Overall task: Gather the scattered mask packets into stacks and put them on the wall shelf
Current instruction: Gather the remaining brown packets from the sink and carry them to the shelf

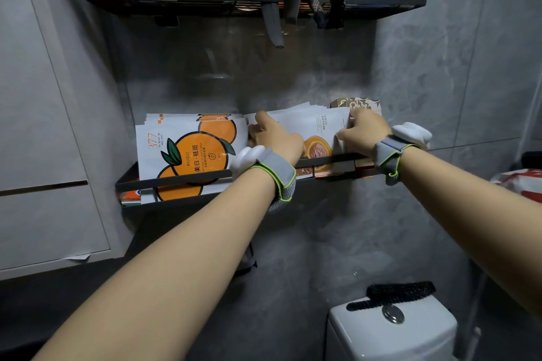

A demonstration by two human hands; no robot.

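Head view looks along both forearms to the lower wall shelf point(176, 179), where the white packet stack point(316, 126) leans back behind the front rail. The left hand point(274, 139) curls its fingers round the stack's left edge and the right hand point(365, 132) curls round its right edge, so the packets sit held between the two grips (the fingertips are mostly hidden by the packets). Just beside it on the left leans the orange-print stack point(190, 152); a brown patterned box point(356, 104) stands behind the right hand.

Mask packets point(190, 152) lean stacked in the wall shelf point(176, 177).
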